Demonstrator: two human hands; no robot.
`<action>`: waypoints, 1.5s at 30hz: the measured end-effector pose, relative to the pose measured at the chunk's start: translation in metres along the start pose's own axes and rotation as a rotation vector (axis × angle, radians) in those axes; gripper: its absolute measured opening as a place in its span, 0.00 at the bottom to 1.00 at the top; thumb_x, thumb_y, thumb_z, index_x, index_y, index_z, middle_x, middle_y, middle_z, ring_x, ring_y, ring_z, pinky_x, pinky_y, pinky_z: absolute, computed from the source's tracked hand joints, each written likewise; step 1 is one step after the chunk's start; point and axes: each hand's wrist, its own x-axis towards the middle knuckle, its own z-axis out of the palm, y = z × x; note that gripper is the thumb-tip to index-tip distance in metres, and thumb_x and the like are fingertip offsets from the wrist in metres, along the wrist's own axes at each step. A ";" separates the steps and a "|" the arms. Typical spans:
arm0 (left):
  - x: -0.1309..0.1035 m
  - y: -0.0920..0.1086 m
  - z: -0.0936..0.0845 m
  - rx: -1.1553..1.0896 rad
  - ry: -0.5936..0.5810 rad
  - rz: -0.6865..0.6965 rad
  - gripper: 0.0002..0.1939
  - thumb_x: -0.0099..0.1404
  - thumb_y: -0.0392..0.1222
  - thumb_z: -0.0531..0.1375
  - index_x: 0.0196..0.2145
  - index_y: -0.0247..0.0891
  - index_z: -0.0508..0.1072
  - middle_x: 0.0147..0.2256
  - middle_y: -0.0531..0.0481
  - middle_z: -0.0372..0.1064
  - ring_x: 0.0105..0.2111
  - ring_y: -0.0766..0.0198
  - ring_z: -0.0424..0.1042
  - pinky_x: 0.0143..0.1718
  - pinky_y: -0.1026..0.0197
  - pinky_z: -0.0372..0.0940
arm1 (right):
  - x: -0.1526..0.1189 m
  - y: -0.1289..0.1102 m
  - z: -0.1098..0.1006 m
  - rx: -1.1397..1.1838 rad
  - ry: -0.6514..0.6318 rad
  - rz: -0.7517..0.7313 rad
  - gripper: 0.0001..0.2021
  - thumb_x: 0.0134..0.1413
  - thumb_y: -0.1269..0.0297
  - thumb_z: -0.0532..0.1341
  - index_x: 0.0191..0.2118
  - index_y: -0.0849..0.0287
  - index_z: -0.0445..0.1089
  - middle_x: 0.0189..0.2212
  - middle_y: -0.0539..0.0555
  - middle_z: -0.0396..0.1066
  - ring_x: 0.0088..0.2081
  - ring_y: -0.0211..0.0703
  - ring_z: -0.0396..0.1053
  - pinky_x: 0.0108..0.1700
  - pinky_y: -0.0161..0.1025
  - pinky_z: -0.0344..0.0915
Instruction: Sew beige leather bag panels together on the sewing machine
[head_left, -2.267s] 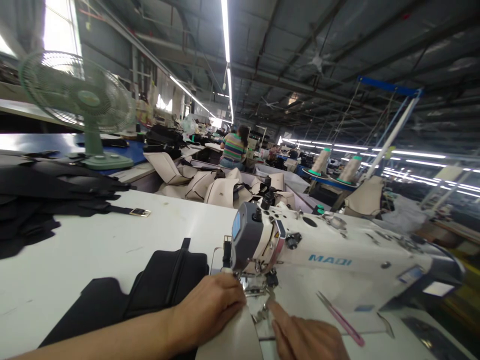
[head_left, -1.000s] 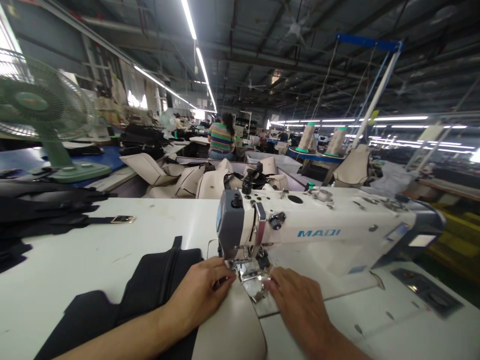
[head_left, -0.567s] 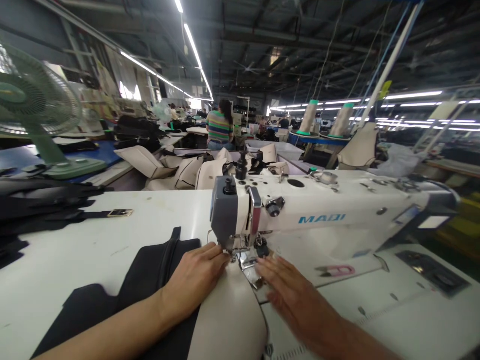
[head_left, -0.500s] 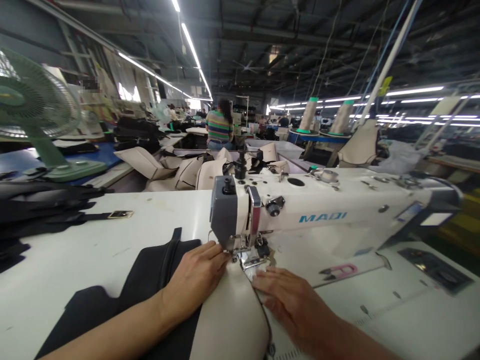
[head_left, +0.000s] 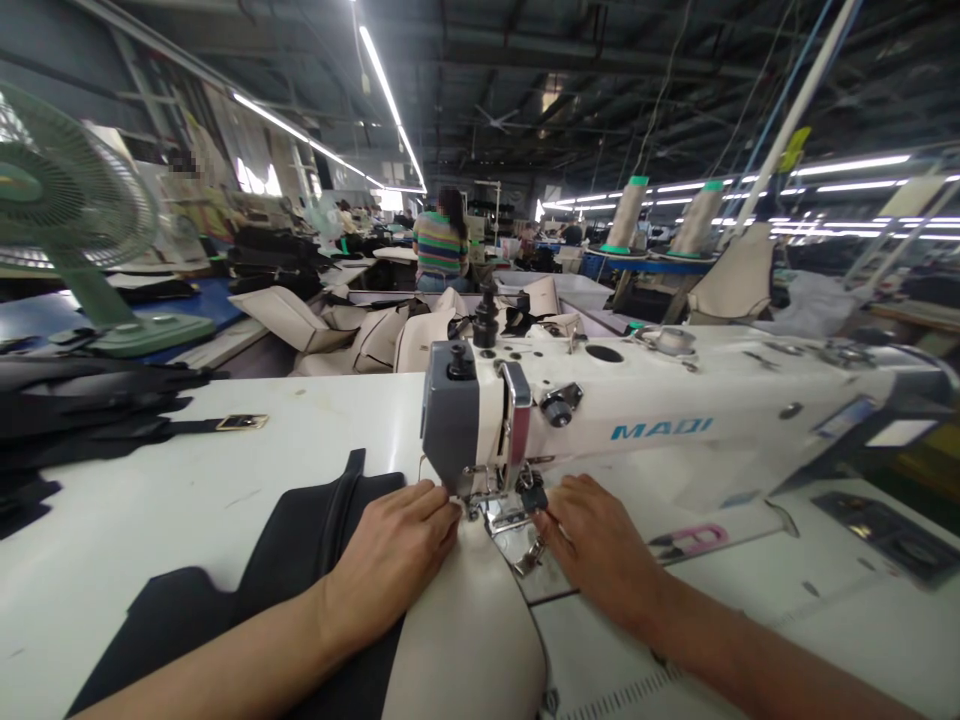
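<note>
A cream leather-like panel (head_left: 469, 630) lies under the needle area of a white sewing machine (head_left: 660, 400). Along its left edge, next to the presser foot, my left hand (head_left: 405, 535) presses with curled fingers closed on it. My right hand (head_left: 600, 540) is at the right of the needle area, its fingers bent together by a small black machine part (head_left: 533, 497); what the fingertips hold is hidden. Just below sits a metal guide (head_left: 529, 556) on the machine bed. A black piece with a raised strip (head_left: 300, 550) spreads under my left forearm.
Pink-handled thread snips (head_left: 694, 540) lie right of my right hand. Black straps with a buckle (head_left: 244, 423) are at the left, near a green fan (head_left: 82, 230). Beyond the machine are a heap of cream pieces (head_left: 375, 340), thread cones (head_left: 626, 215) and a co-worker (head_left: 441, 245).
My right hand has moved up and away from the cream panel's right edge to beside the black machine part, uncovering the metal guide. My left hand stays nearly in place.
</note>
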 end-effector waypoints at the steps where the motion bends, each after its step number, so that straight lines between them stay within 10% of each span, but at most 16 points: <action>1: 0.000 0.001 -0.001 0.009 -0.001 0.002 0.09 0.69 0.35 0.52 0.39 0.36 0.73 0.35 0.48 0.70 0.35 0.56 0.70 0.37 0.53 0.68 | 0.003 -0.001 0.001 -0.010 -0.018 0.003 0.13 0.62 0.72 0.55 0.25 0.59 0.63 0.24 0.49 0.64 0.31 0.42 0.62 0.40 0.39 0.56; 29: 0.004 -0.001 0.010 0.000 0.035 0.048 0.10 0.70 0.35 0.50 0.39 0.37 0.71 0.36 0.48 0.72 0.35 0.56 0.73 0.33 0.53 0.71 | 0.025 -0.028 0.049 0.520 0.059 0.440 0.03 0.48 0.69 0.65 0.25 0.58 0.73 0.25 0.51 0.71 0.31 0.42 0.67 0.37 0.35 0.59; 37: -0.001 0.000 -0.002 -0.041 0.186 0.196 0.10 0.69 0.41 0.55 0.48 0.41 0.68 0.43 0.50 0.73 0.44 0.55 0.72 0.38 0.57 0.69 | 0.022 -0.026 0.026 0.633 -0.054 0.480 0.06 0.47 0.68 0.63 0.23 0.61 0.71 0.18 0.47 0.66 0.22 0.36 0.62 0.24 0.30 0.52; 45: 0.007 0.000 0.000 -0.574 0.072 0.106 0.04 0.66 0.38 0.59 0.39 0.42 0.74 0.34 0.54 0.74 0.36 0.67 0.73 0.38 0.68 0.64 | 0.014 -0.034 0.008 0.804 -0.191 0.455 0.04 0.44 0.72 0.66 0.27 0.58 0.78 0.17 0.44 0.60 0.23 0.33 0.56 0.24 0.31 0.48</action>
